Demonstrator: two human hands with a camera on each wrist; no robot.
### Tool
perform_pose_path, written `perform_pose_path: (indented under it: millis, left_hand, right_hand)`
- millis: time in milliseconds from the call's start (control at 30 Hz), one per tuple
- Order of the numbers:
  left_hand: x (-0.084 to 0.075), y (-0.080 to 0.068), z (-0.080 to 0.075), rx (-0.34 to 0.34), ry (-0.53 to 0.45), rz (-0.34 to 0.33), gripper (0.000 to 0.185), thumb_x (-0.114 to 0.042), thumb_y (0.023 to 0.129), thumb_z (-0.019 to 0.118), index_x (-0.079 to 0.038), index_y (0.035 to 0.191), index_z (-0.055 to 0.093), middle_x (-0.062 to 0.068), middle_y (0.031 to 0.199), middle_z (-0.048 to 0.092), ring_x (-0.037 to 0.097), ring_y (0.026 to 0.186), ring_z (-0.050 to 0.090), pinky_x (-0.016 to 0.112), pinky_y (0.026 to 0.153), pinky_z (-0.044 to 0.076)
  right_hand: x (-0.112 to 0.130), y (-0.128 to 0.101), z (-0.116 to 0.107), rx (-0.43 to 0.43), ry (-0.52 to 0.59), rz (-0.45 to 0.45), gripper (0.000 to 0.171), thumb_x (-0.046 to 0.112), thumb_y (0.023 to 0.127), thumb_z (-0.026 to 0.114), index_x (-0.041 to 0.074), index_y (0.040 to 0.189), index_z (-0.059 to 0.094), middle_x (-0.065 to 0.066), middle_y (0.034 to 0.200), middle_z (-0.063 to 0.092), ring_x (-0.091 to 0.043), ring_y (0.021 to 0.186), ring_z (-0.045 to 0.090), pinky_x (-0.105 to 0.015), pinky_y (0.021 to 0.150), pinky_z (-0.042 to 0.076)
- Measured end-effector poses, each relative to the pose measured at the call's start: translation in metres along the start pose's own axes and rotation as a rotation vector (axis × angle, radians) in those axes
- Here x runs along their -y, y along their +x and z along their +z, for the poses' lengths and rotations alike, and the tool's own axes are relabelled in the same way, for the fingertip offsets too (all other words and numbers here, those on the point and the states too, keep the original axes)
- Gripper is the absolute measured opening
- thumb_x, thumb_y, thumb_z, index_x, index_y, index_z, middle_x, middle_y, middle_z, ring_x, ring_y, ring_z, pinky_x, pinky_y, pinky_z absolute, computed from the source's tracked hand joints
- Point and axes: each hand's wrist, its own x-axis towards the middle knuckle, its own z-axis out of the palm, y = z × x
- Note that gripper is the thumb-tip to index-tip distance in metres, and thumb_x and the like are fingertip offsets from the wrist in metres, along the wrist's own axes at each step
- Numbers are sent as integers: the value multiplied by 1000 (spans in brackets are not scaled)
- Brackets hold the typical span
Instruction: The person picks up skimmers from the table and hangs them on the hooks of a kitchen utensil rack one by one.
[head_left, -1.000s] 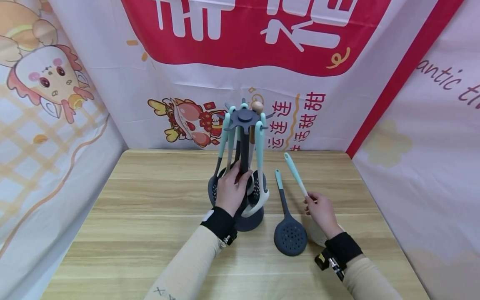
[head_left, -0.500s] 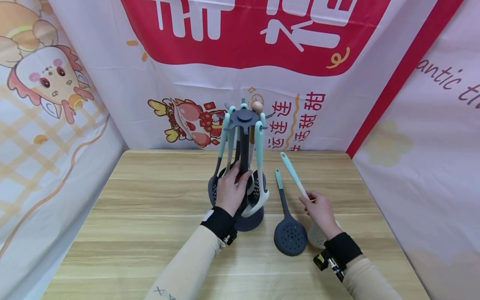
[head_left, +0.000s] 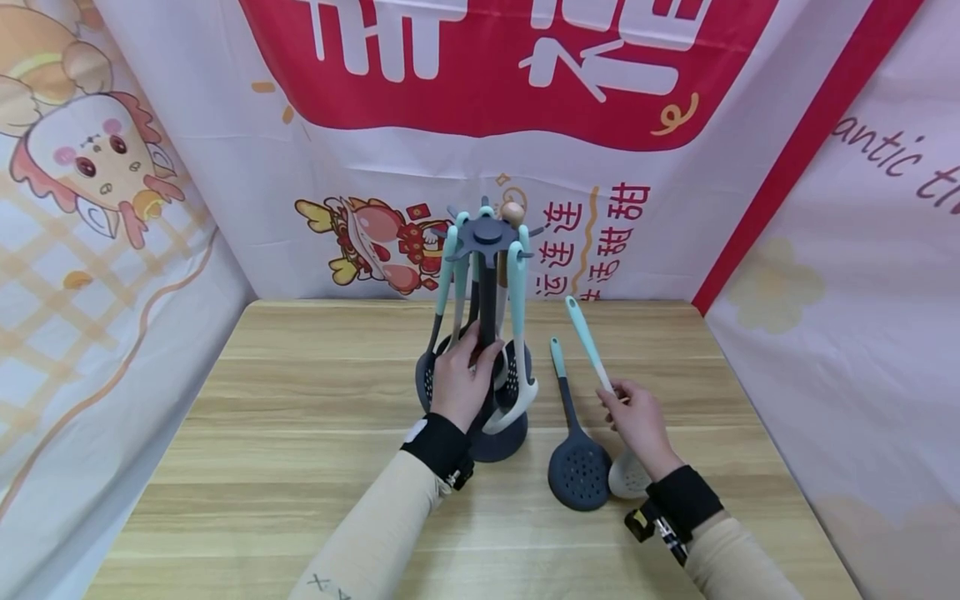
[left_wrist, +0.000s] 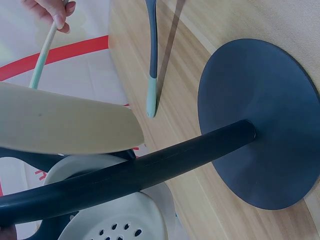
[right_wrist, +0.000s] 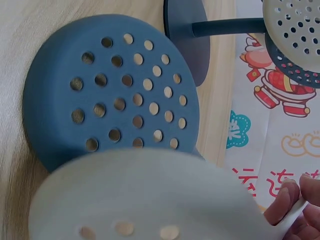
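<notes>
My left hand [head_left: 461, 379] grips the dark post of a utensil stand [head_left: 487, 235]; its round base [left_wrist: 260, 125] fills the right of the left wrist view. Mint-handled utensils hang around the stand, among them a white ladle [head_left: 516, 408] at the front right. With thumb and fingers, my right hand [head_left: 637, 421] pinches the stem of a white skimmer [right_wrist: 150, 195], whose mint handle end points away from me. The wrist partly hides the skimmer's head in the head view. Just left of it, a dark blue slotted skimmer [head_left: 579, 475] lies on the table.
The wooden table [head_left: 300, 467] ends at a printed cloth backdrop [head_left: 360, 158], with more cloth at both sides. Utensil heads hang low around the stand, including a white perforated one [left_wrist: 117, 220].
My right hand has shifted slightly left with the white skimmer, and more of its head shows beside the blue skimmer. My left hand stays on the post.
</notes>
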Motion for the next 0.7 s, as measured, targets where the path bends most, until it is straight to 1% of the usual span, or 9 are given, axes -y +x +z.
perform_pose_path:
  millis: [133, 400, 600, 700]
  left_hand:
    - [0, 0, 0, 3, 1, -6, 26, -21, 100, 60, -5, 120, 64, 14, 108, 73, 24, 100, 73, 35, 84, 60]
    - [0, 1, 1, -3, 9, 12, 27, -19, 100, 61, -2, 120, 64, 16, 106, 73, 26, 96, 73, 36, 82, 60]
    - [-1, 0, 1, 7, 51, 8, 25, -19, 101, 59, -1, 118, 64, 15, 103, 73, 28, 93, 72, 40, 79, 60]
    - [-2, 0, 0, 19, 68, 3, 26, -19, 102, 57, -2, 120, 63, 14, 103, 73, 28, 94, 71, 42, 79, 58]
  right_hand:
    - [4, -3, 1, 12, 43, -4, 33, 23, 102, 55, -1, 124, 61, -20, 105, 64, -19, 75, 63, -28, 64, 57]
    - [12, -8, 2, 12, 96, -13, 32, 23, 103, 54, -1, 124, 61, -17, 100, 66, -20, 75, 64, -27, 65, 58]
    - [19, -13, 4, -3, 122, -50, 32, 19, 103, 53, -4, 125, 61, -21, 99, 66, -16, 72, 63, -24, 64, 58]
    - [23, -16, 5, -5, 132, -57, 31, 19, 104, 53, -3, 124, 61, -22, 100, 66, -18, 74, 64, -23, 64, 58]
